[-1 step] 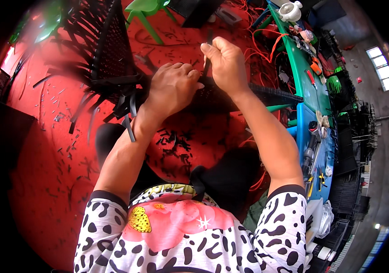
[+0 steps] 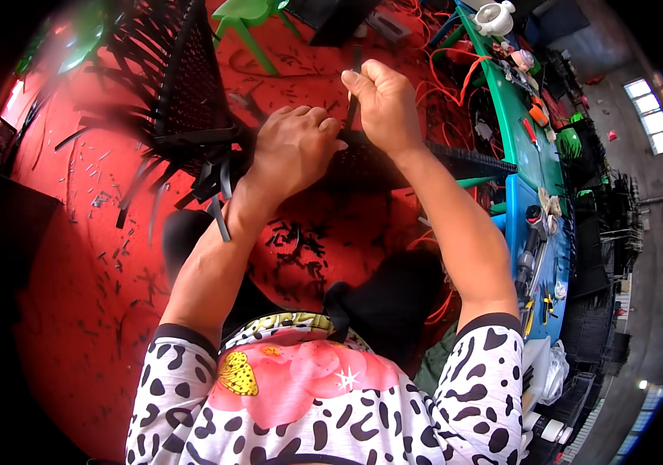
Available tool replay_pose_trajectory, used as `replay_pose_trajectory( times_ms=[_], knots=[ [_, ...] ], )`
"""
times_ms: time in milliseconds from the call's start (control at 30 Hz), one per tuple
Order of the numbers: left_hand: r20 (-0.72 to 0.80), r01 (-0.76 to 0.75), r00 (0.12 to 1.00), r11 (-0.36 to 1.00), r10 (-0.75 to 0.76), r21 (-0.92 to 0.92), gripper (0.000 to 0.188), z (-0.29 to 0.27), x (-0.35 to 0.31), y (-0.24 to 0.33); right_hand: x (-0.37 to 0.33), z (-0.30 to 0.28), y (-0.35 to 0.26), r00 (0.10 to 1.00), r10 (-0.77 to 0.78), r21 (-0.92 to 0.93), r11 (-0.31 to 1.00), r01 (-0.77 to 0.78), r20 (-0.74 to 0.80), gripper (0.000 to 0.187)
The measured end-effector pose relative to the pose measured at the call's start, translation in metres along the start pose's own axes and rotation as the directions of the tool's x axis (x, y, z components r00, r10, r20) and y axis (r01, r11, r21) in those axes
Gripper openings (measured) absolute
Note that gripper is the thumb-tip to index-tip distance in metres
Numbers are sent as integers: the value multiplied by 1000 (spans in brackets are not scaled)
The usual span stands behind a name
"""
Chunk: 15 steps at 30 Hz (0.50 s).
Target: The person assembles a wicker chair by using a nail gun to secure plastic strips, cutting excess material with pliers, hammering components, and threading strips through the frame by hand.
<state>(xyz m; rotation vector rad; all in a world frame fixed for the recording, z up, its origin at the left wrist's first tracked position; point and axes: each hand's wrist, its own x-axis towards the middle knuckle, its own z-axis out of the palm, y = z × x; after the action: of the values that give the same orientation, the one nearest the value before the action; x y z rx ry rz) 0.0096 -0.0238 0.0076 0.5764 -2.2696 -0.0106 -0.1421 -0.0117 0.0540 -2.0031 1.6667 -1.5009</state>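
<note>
A black woven panel [image 2: 192, 93] with loose strip ends hanging from its edge stands on the red floor in front of me. My left hand [image 2: 296, 147] is curled over the panel's dark lower rail [image 2: 463, 159], which runs off to the right. My right hand [image 2: 382, 105] is a fist closed on a thin black strip [image 2: 355, 74] that rises straight up from the rail. The two hands are close together, almost touching. Where the strip meets the rail is hidden behind my fingers.
Short black strip offcuts [image 2: 296, 236] litter the red floor [image 2: 75, 256]. A green plastic stool [image 2: 246, 15] stands beyond the panel. Along the right runs a green and blue bench [image 2: 521, 132] with hand tools, orange cables and a small white fan [image 2: 495, 15].
</note>
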Motion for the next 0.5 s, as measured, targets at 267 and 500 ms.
replay_pose_trajectory(
  times_ms=[267,500],
  knots=[
    [1,-7,1000,1000,7,24,22,9,8,-2,20,4,32,962,186,-190,971,-148,199,37],
    [-124,-37,991,998,44,59,22,12,-10,-6,8,21,51,952,-61,-319,934,161,301,28]
  ],
)
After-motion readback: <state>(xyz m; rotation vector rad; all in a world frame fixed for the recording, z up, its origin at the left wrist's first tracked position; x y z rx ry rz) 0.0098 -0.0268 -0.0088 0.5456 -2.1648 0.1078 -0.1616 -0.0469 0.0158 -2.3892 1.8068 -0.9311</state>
